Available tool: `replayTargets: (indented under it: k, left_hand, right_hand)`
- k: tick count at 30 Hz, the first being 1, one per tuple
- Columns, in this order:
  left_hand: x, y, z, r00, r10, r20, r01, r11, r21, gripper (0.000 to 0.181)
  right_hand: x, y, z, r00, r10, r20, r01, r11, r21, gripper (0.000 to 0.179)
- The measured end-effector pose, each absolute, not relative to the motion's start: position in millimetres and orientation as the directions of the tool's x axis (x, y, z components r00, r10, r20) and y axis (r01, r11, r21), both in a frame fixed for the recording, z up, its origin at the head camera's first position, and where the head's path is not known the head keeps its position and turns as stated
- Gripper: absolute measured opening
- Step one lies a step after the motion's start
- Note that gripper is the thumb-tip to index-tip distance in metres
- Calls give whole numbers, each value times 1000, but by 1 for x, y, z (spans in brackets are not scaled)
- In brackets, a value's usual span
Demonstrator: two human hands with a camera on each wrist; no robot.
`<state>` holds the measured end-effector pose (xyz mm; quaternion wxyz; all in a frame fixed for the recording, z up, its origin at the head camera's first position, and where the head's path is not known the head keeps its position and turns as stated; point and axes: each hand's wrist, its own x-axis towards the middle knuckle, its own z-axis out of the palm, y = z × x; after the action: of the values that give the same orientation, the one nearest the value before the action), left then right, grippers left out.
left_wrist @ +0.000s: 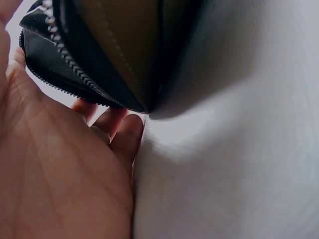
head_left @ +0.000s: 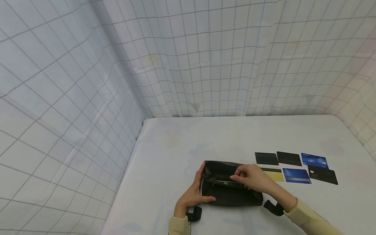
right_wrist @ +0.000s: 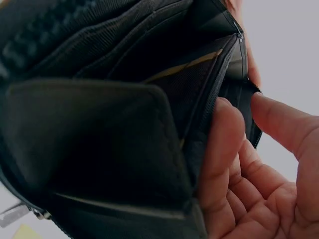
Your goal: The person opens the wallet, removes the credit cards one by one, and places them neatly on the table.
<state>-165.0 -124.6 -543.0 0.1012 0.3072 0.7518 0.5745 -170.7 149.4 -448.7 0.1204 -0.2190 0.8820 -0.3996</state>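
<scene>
A black zip-around wallet (head_left: 235,198) lies spread wide on the white table, its inner pockets and middle divider showing. My left hand (head_left: 192,194) grips its left end, thumb along the near edge and fingers behind the far corner. Teeth of the zip (left_wrist: 75,67) run close by those fingers in the left wrist view. Over the right half of the wallet, my right hand (head_left: 254,178) has curled fingers at the divider (right_wrist: 207,107). One bent finger (right_wrist: 224,144) lies against the divider in the right wrist view, the thumb apart from it.
Right of the wallet, several cards lie in two rows: black cards (head_left: 289,158), blue cards (head_left: 296,175) and a yellow card (head_left: 274,176) partly behind my right hand. Black straps (head_left: 194,214) sit at both wrists. Grid-patterned white curtains (head_left: 199,65) enclose the table's back and sides.
</scene>
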Motion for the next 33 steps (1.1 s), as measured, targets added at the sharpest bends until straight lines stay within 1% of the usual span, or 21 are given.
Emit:
replayTargets:
  k: [7,16,21,24,28,33]
  left_hand:
    - [-166,-124,-544,-791,576,204,354,160,921,122]
    - [-165,-121,-543,-795,576,191,343,166,925,124]
    - [-159,-120,-524,-787,582,205,354,154,922,121]
    - [-156,-120,-512,-784,591,191,343,155,926,118]
    - [-154,-120,-508,-789,591,167,321,165,933,117]
    - [-155,-120,-511,-788,588,183,336,161,928,118]
  right_hand:
    - [-170,149,-454,-883,-463,-81,-242,596,-766,33]
    - [-168,145,-460,-888,-444,-121,-228,651,-724,35]
    - [-168,141,-465,-875,-466,-130,-230,638,-735,36]
    - [-169,139,-469,-865,-482,-139,-236,635,-736,39]
    - [-171,137,-474,-861,-489,-141,-249,647,-721,42]
    - [-174,136,-477,-865,-484,-132,-270,671,-690,43]
